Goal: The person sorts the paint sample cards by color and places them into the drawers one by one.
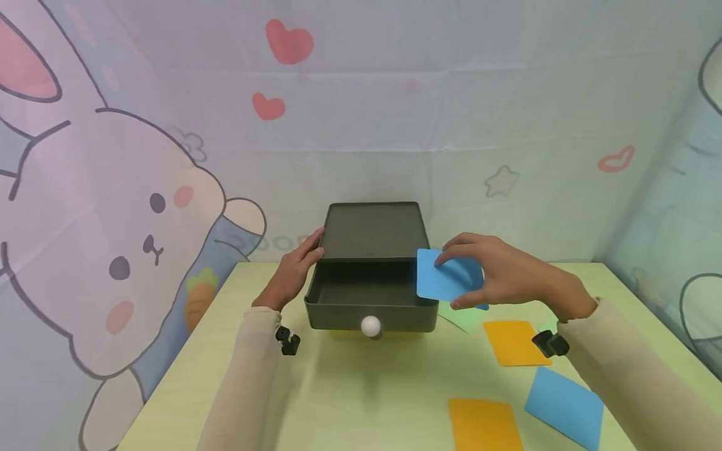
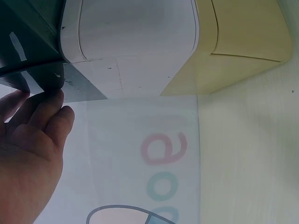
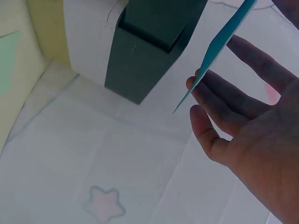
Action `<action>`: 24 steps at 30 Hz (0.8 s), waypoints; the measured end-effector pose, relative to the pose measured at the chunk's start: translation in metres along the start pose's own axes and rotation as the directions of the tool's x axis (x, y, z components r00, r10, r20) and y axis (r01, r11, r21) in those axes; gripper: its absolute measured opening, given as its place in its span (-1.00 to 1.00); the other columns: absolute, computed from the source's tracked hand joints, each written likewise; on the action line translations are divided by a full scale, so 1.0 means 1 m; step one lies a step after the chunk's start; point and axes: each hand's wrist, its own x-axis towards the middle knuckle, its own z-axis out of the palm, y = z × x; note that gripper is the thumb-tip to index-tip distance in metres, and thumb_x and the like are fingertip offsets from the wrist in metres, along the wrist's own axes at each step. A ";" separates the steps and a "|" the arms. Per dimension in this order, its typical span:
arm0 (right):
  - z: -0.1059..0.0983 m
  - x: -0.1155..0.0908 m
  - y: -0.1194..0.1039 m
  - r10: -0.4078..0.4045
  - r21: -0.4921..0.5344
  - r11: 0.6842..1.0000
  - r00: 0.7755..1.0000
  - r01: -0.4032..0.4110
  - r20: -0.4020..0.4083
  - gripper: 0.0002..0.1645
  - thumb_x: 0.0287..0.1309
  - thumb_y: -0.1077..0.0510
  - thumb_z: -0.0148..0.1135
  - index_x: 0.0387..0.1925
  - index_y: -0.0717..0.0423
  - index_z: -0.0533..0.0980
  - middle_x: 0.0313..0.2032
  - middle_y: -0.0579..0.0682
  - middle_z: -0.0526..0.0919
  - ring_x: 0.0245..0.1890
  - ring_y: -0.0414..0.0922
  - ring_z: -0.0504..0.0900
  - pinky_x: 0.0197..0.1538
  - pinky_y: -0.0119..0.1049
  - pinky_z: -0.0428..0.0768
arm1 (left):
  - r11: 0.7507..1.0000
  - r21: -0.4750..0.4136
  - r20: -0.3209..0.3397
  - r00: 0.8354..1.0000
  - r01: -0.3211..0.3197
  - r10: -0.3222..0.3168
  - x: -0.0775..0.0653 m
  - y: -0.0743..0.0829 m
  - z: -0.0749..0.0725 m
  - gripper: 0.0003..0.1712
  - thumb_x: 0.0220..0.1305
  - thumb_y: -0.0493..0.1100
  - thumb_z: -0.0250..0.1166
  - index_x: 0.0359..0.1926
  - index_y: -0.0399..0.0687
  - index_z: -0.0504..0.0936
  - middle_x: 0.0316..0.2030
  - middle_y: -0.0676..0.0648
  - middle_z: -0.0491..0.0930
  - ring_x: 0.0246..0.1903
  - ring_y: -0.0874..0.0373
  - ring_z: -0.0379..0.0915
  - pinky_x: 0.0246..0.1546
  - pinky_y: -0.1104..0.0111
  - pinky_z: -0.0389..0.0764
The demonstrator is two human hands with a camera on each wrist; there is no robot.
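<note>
My right hand [image 1: 499,269] pinches a blue paper card [image 1: 445,275] between fingers and thumb, just beyond the right edge of the open drawer. In the right wrist view the blue card [image 3: 219,44] shows nearly edge-on against the fingers. A dark grey-green drawer [image 1: 369,318] with a white round knob [image 1: 370,326] is pulled out from the top of a small cabinet [image 1: 375,228]. The visible part of its inside holds nothing. My left hand [image 1: 293,269] rests its fingers against the cabinet's left side; the left wrist view shows them touching the dark tier [image 2: 35,42].
Below the dark tier are a white tier [image 2: 138,28] and a yellow tier [image 2: 247,30]. On the table's right side lie orange cards [image 1: 516,343], [image 1: 486,426], another blue card [image 1: 566,406] and a green card [image 1: 462,317]. A printed cloth [image 1: 361,125] hangs behind.
</note>
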 end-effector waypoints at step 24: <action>0.024 0.049 -0.036 -0.061 0.033 0.998 0.988 0.057 0.141 -0.37 0.01 -0.14 0.51 0.14 -0.11 0.59 0.25 0.08 0.55 0.22 0.08 0.51 0.26 0.06 0.55 | 1.000 0.001 -0.019 1.000 -0.003 0.003 0.001 -0.002 0.002 -0.34 0.59 0.18 -0.15 0.60 0.27 0.03 0.57 -0.12 0.09 0.56 -0.13 0.03 0.54 -0.15 0.12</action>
